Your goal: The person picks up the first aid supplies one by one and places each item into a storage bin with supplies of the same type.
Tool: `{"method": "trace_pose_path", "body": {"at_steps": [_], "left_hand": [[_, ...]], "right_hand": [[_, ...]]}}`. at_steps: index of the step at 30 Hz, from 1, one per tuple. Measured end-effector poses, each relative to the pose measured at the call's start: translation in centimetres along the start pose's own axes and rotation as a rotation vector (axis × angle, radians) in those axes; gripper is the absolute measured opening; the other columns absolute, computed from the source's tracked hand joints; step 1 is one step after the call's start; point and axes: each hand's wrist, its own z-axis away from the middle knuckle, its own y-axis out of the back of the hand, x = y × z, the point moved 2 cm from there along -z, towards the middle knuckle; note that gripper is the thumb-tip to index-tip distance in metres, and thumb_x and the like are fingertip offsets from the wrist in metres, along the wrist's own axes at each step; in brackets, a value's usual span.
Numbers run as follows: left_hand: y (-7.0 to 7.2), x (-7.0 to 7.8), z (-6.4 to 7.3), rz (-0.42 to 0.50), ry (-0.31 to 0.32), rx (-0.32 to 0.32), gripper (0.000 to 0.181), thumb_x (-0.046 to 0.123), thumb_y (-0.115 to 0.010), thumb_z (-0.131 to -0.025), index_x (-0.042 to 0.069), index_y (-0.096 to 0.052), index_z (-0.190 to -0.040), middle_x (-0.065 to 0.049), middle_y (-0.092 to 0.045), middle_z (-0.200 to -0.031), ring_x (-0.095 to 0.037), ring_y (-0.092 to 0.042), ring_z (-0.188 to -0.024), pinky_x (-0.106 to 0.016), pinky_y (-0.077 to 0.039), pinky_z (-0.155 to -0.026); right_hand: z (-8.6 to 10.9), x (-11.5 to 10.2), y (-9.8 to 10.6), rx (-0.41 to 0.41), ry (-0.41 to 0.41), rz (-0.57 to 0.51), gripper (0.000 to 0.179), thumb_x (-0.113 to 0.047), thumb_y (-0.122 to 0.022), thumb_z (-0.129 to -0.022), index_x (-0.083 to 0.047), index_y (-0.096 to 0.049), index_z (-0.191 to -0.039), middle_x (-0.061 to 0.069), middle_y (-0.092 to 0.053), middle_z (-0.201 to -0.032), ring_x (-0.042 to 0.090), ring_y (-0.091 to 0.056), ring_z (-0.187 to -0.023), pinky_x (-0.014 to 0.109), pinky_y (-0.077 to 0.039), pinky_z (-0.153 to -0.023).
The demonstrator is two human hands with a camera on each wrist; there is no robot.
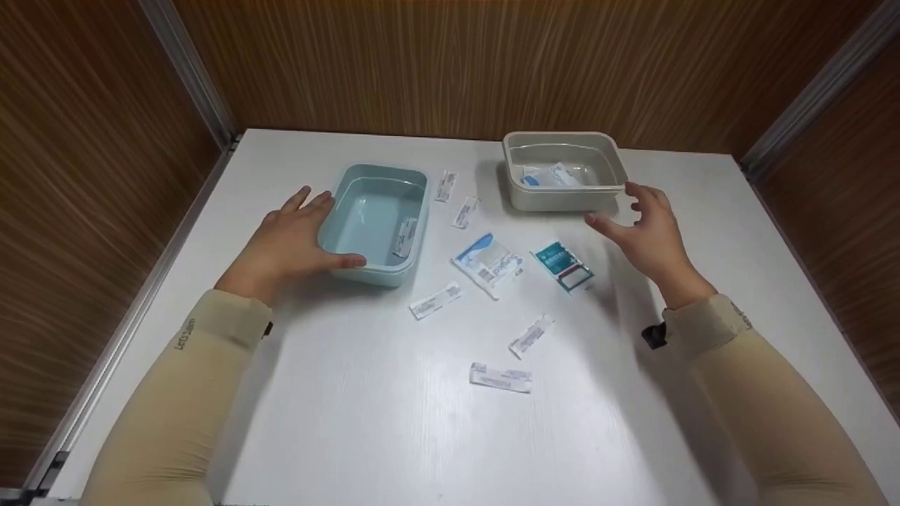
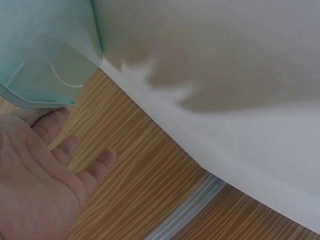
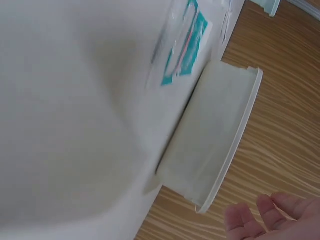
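1. Your left hand (image 1: 292,237), its fingers spread, touched the pale-blue rectangular plastic bin (image 1: 383,277), at 10 o'clock from the rectangular white-and-blue plastic packet (image 1: 487,266) on the white tabletop (image 1: 394,422).
2. Your right hand (image 1: 650,237), loosely bent and holding nothing, hung just beside the beige rectangular plastic bin (image 1: 562,201), at 1 o'clock.
3. The flat teal-and-white plastic packet (image 1: 562,266) lay at 3 o'clock.

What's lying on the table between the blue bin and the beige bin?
The head view shows two small white packets there: one beside the blue bin, the other slightly farther toward the beige bin.
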Motion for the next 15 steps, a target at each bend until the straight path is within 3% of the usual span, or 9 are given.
{"method": "trace_pose_path", "body": {"at_steps": [8,15], "left_hand": [[0.1,-0.2,0.1,0.001,-0.014,0.003,0.143,0.096,-0.074,-0.079,0.012,-0.023,-0.182,-0.009,-0.022,-0.191,-0.038,-0.004,-0.180,-0.074,-0.018,-0.139],[-0.1,-0.2,0.1,0.001,-0.028,0.005,0.142,0.095,-0.074,-0.081,0.009,-0.023,-0.181,-0.009,-0.023,-0.191,-0.038,-0.004,-0.180,-0.073,-0.018,-0.139]], "right_hand": [[1.7,0.5,-1.4,-0.053,-0.049,0.020,0.130,-0.078,-0.084,-0.089,-0.012,-0.020,-0.182,0.018,-0.018,-0.189,0.046,-0.032,-0.170,0.067,-0.040,-0.134],[2.5,0.8,-2.2,-0.133,-0.081,0.106,0.131,-0.074,-0.085,-0.091,-0.003,-0.020,-0.180,0.025,-0.023,-0.185,0.049,-0.037,-0.166,0.067,-0.038,-0.134]]}}
